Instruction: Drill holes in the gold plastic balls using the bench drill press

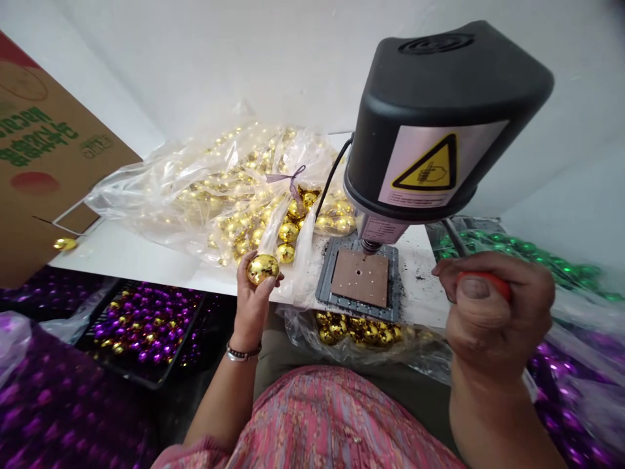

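Observation:
My left hand (251,312) holds a shiny gold ball (263,269) between thumb and fingers, just in front of an open plastic bag of gold balls (234,202). My right hand (493,312) is wrapped round the red-ended lever (488,281) of a black drill press (439,111). Under the press head lies a brown square plate (360,277) with a small hole, set on a grey base (332,296). Gold flecks are scattered over the plate. No ball sits on it.
Another bag of gold balls (361,329) rests at my lap below the white table (215,280). A cardboard box (53,143) stands left. Purple and gold balls fill a black crate (141,326); green balls (527,251) lie right. A black cable (332,176) runs behind the press.

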